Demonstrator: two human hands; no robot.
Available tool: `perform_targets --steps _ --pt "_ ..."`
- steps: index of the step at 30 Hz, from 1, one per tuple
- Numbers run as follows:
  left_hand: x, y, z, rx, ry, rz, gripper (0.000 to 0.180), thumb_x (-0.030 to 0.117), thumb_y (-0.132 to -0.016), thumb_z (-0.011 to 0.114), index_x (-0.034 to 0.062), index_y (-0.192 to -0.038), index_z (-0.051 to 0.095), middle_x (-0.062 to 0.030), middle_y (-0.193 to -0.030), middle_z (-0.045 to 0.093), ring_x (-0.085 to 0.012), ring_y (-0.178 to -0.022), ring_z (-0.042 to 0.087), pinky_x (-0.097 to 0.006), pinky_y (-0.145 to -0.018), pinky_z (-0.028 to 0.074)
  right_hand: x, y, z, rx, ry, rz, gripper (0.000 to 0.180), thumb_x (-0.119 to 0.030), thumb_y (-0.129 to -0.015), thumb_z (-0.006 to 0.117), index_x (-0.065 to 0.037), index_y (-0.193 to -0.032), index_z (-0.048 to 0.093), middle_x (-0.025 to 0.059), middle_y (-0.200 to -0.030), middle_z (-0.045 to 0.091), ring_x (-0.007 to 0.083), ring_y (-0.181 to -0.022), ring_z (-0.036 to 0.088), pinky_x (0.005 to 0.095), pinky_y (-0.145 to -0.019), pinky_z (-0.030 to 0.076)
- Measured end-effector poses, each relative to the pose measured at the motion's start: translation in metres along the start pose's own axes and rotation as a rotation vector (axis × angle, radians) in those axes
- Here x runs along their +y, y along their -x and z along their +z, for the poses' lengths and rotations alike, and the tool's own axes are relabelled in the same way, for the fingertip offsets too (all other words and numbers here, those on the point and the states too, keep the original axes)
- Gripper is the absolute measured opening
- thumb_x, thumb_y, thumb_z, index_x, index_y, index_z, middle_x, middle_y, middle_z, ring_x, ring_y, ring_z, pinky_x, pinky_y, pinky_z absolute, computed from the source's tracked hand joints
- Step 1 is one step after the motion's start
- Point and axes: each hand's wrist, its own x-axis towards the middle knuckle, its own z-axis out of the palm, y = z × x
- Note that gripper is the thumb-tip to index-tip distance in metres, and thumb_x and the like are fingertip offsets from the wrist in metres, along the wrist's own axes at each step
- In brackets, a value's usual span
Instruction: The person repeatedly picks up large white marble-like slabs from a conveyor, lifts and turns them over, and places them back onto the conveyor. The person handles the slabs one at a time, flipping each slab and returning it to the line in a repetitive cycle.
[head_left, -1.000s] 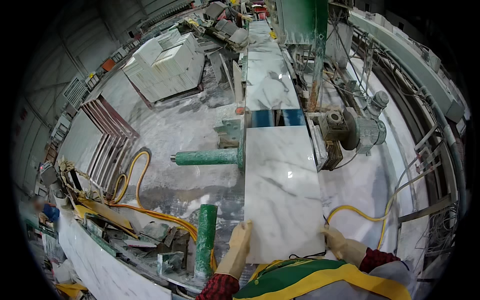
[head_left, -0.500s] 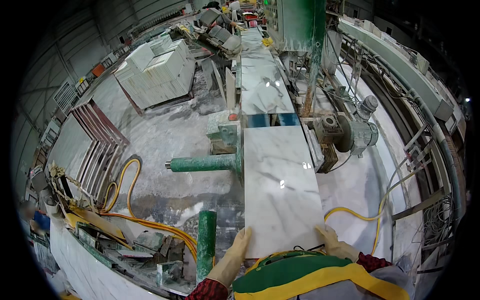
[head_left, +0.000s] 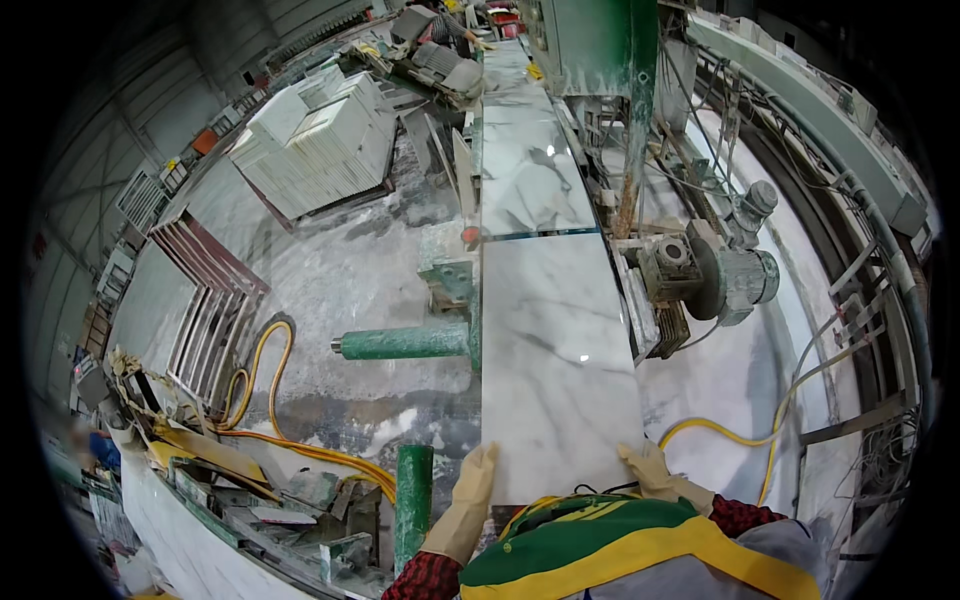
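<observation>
since the earlier frame, the near slab [head_left: 560, 370] has advanced toward the far slab [head_left: 533, 180], and the broad gap showing the blue bed [head_left: 540, 235] has narrowed to a thin strip. location, with the grey motor [head_left: 745, 285] as landmark: the near slab lies flat to the left of the motor, extending from about level with it to well on its near side; the far slab lies to the left of the motor and reaches beyond it. the left hand [head_left: 477, 478] and the right hand [head_left: 655, 472] are both on the near side of the motor and left of it, one at each side edge of the near slab, close to its near corners. grip: both hands bear on the slab at its edges; whether the fingers curl beneath it cannot be told from this view. step in hand, as judged: the slab is being slid along the bed and kept square between the two hands. any further move would call for even, gentle pressure from both sides, since little room remains and a hard contact could chip an edge. condition: the near slab is white with soft grey diagonal veining and a glossy face carrying a small bright reflection; its far edge appears straight, with no crack or chip discernible at this resolution. part of its near edge is covered by the green-and-yellow apron [head_left: 560, 555] and could not be inspected.
</observation>
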Motion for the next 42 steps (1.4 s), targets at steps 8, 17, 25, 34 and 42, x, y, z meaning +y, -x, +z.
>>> perform_targets --steps 8,17,25,34,42 --pt "0.019 -0.015 0.003 -0.039 0.054 0.032 0.038 0.035 -0.105 0.058 0.0020 -0.121 0.069 -0.0007 -0.099 0.070 -0.0081 -0.087 0.058 -0.029 -0.078 0.050 -0.022 -0.016 0.010 0.065 -0.105 -0.107 0.033 -0.032 -0.093 0.076 0.000 -0.090 0.067 -0.0030 -0.072 0.056 0.0097 -0.064 0.045 0.0319 -0.055 0.037" --pt "0.007 -0.038 -0.005 -0.039 -0.224 0.013 0.060 0.053 -0.103 0.051 -0.0013 -0.124 0.066 -0.0226 -0.116 0.070 -0.0397 -0.110 0.064 -0.044 -0.097 0.048 -0.008 -0.031 0.001 -0.070 -0.092 0.083 0.039 -0.029 -0.095 0.075 0.004 -0.115 0.066 0.0033 -0.095 0.066 0.0128 -0.084 0.057 0.0325 -0.074 0.049" --pt "-0.039 -0.066 -0.012 0.003 -0.133 0.049 0.056 0.047 -0.103 0.054 -0.0039 -0.125 0.064 -0.0205 -0.120 0.070 -0.0360 -0.111 0.065 -0.042 -0.097 0.047 -0.062 -0.022 0.024 -0.061 -0.217 0.042 0.033 -0.028 -0.098 0.070 0.001 -0.111 0.068 -0.0004 -0.091 0.065 0.0114 -0.080 0.055 0.0301 -0.071 0.047" --pt "-0.009 -0.068 -0.008 -0.033 0.034 0.101 0.045 0.043 -0.106 0.055 -0.0003 -0.108 0.069 -0.0024 -0.093 0.066 -0.0136 -0.085 0.055 -0.034 -0.076 0.047 -0.056 -0.036 0.024 -0.038 -0.180 0.032 0.023 -0.026 -0.097 0.071 -0.004 -0.097 0.067 -0.0044 -0.081 0.058 0.0077 -0.073 0.048 0.0271 -0.065 0.040" --pt "0.002 -0.065 -0.010 -0.013 -0.258 0.009 0.046 0.043 -0.106 0.054 0.0028 -0.124 0.064 -0.0111 -0.114 0.068 -0.0230 -0.106 0.063 -0.037 -0.092 0.049 -0.051 -0.044 0.022 -0.015 -0.219 0.082 0.021 -0.024 -0.097 0.073 -0.005 -0.090 0.067 -0.0044 -0.077 0.059 0.0061 -0.066 0.046 0.0260 -0.058 0.036"
